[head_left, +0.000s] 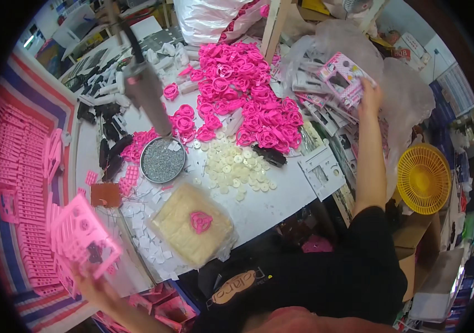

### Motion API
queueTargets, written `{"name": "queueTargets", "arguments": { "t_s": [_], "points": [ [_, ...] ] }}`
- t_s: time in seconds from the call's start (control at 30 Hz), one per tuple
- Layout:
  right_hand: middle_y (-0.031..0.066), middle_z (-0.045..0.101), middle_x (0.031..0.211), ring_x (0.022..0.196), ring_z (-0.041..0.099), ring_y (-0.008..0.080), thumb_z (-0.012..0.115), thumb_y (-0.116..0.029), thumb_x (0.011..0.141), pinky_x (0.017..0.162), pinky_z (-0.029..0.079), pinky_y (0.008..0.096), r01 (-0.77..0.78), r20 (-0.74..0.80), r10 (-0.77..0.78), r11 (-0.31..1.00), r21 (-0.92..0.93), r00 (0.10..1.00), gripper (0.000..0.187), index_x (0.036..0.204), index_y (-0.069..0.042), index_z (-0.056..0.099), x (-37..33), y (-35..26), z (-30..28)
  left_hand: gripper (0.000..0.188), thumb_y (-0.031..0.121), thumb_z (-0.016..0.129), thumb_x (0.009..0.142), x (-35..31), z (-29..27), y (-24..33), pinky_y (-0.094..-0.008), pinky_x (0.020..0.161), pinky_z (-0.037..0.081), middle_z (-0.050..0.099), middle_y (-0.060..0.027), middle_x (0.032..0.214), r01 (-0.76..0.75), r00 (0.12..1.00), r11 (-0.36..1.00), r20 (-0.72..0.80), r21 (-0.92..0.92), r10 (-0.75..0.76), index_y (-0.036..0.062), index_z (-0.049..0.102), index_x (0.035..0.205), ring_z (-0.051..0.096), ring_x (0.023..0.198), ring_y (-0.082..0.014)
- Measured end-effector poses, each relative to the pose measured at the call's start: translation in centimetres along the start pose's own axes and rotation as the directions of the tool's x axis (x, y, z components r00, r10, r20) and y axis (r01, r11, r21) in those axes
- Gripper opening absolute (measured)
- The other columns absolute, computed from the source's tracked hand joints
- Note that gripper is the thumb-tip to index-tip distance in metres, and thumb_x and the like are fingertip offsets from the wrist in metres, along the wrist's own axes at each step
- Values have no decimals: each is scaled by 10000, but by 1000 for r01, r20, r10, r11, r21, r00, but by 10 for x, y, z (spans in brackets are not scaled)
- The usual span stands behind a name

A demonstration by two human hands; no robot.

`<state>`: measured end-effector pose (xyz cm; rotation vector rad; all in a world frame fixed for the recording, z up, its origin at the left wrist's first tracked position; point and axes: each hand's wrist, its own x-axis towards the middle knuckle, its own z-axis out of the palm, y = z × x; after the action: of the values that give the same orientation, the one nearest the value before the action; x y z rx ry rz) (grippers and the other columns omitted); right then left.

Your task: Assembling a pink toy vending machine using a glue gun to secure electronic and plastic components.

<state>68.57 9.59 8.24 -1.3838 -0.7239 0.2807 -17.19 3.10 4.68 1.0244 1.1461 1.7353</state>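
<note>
At the lower left, my left hand (90, 286) grips the lower edge of a pink plastic casing (106, 250) with cut-outs; both are slightly smeared by motion. Beside it stand long stacked rows of similar pink casings (31, 222). Far to the right, my right arm is stretched out, and my right hand (371, 97) pinches the edge of a printed pink-and-white panel (351, 69) with a window cut in it. Beneath that panel lie more flat panels (326, 114) in clear plastic. A pink ring-shaped part (200, 222) rests on a wrapped, cream-coloured block (187, 244) near me.
A heap of pink ring parts (237, 83) covers the table's middle, with cream discs (237, 166) before it. A round tin of small grey pieces (162, 160) sits below a hanging cylindrical tool (148, 94). A yellow basket (424, 178) stands at right.
</note>
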Motion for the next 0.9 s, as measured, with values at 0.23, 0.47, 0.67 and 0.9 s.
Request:
{"name": "queueTargets", "arguments": {
  "t_s": [0.23, 0.47, 0.67, 0.9],
  "points": [
    [110, 646, 1249, 1137, 651, 236, 708, -25, 872, 967, 541, 394, -646, 749, 158, 636, 421, 643, 540, 1371, -30, 502, -271, -57, 149, 645, 520, 656, 925, -106, 159, -67, -472, 1056, 448, 621, -188, 1228, 25, 988, 993, 157, -112, -8, 17, 556, 1315, 606, 1144, -314],
    [64, 640, 1101, 1029, 651, 197, 828, -108, 795, 879, 552, 348, 123, 922, -94, 991, 51, 375, 683, 1384, -27, 492, -358, -85, 216, 231, 145, 603, 1004, -120, 187, -45, -352, 850, 516, 637, -113, 980, 242, 957, 914, 235, -324, -170, 28, 533, 1190, 626, 894, -183],
    [75, 654, 1100, 930, 621, 113, 716, -166, 945, 767, 527, 285, -825, 965, 221, 564, -9, 140, 496, 1372, -20, 512, -366, -55, 238, 275, 127, 533, 1021, -112, 185, -47, -344, 952, 467, 566, -144, 1196, 135, 987, 989, 79, 65, -140, -15, 510, 1254, 575, 1065, -207],
    [67, 681, 914, 676, 620, 83, 545, -297, 1060, 581, 502, 248, -454, 959, 92, 890, 41, 267, 438, 1396, -24, 476, -396, -75, 244, 772, 23, 508, 910, -96, 188, -38, -393, 1064, 406, 433, -174, 1389, 73, 994, 949, 55, 307, -94, -58, 125, 1575, 479, 1260, -274]
  ]
}}
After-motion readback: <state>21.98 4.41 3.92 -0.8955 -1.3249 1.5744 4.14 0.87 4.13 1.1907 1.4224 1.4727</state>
